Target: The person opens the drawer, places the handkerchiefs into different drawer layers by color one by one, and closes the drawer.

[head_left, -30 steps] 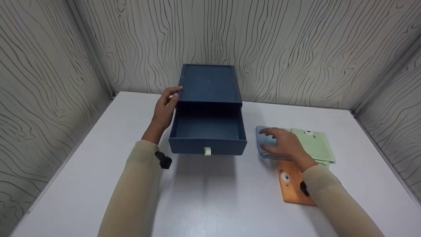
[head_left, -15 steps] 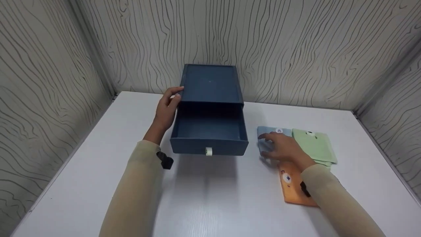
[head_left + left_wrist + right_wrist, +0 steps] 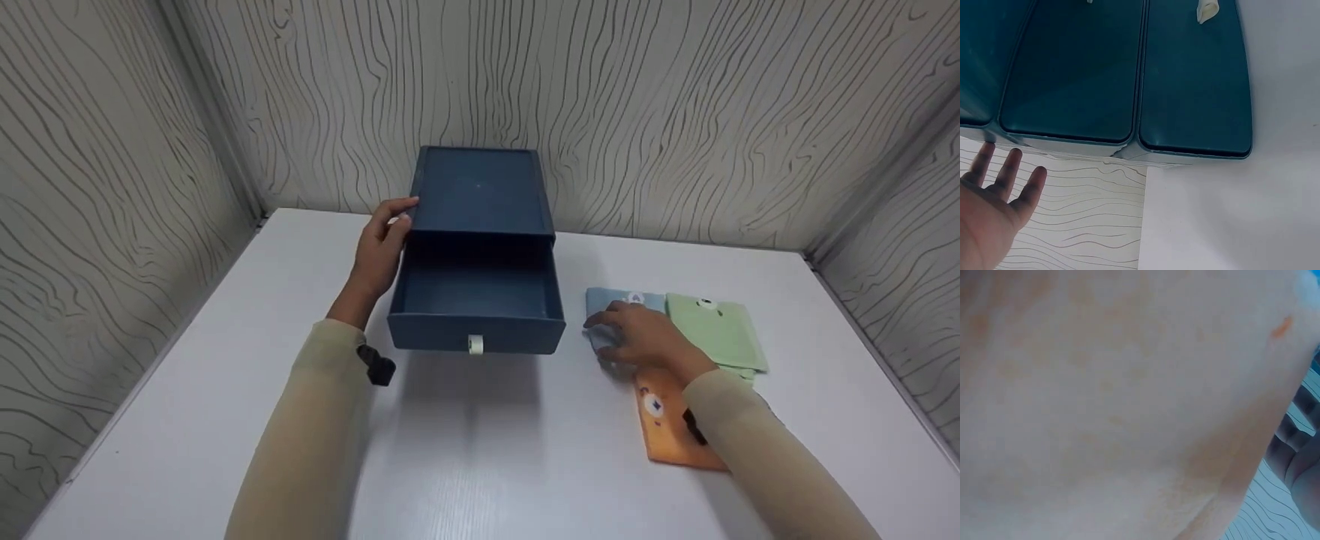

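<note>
Half-curls right hand (image 3: pixel 645 335) past edge of folded blue cloth (image 3: pixel 606 298), nearer grasping, unclear if gripping; rests relaxed, empty left hand (image 3: pixel 378 253) against drawer cabinet (image 3: pixel 480 191).

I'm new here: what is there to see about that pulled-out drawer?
The drawer is dark blue and boxy, open-topped, with thin walls and a smooth look, perhaps plastic. A small whitish tab sits mid-front. It is pulled out of the cabinet toward the person, jutting over the table. Its inner floor shows, but its back is lost in shadow under the cabinet's top. The left hand rests against the cabinet; no hand plainly touches the drawer.
</note>
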Tool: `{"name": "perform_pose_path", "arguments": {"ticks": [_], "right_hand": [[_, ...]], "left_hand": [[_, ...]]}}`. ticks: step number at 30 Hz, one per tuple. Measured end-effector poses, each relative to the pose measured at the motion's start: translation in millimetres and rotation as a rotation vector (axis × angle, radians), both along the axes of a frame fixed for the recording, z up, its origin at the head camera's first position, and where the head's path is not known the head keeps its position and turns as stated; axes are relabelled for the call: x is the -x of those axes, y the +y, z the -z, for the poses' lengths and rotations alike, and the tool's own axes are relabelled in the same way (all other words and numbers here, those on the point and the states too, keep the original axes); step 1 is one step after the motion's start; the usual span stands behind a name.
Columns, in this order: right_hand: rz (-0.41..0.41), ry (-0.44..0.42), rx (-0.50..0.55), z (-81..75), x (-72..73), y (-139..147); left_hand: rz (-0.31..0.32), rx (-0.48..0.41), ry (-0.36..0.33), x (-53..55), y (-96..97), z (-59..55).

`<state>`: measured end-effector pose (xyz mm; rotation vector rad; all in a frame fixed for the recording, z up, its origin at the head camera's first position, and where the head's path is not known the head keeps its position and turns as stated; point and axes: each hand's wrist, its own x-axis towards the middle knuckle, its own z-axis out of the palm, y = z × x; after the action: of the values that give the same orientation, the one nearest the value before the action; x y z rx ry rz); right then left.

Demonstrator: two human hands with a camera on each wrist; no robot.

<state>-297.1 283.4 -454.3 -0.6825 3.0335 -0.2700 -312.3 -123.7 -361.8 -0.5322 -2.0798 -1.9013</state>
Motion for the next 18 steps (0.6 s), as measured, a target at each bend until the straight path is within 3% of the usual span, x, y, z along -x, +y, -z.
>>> {"name": "perform_pose_path", "arguments": {"ticks": [5,12,18], "right_hand": [[-0.044,0.019,-0.010,-1.6,0.9,0],[-0.085,0.043,-0.034,0.6,1.1,3],[-0.090,0.046,-0.016,2.5,1.6,7]], "left_hand": [[-0.014,0.029,-0.012,-3.3,0.7,-2.9],[-0.025,0.017,0.005,17.4,-2.5,17.9],[-0.056,0.039,0.026,19.9,-1.9,21.1]]}}
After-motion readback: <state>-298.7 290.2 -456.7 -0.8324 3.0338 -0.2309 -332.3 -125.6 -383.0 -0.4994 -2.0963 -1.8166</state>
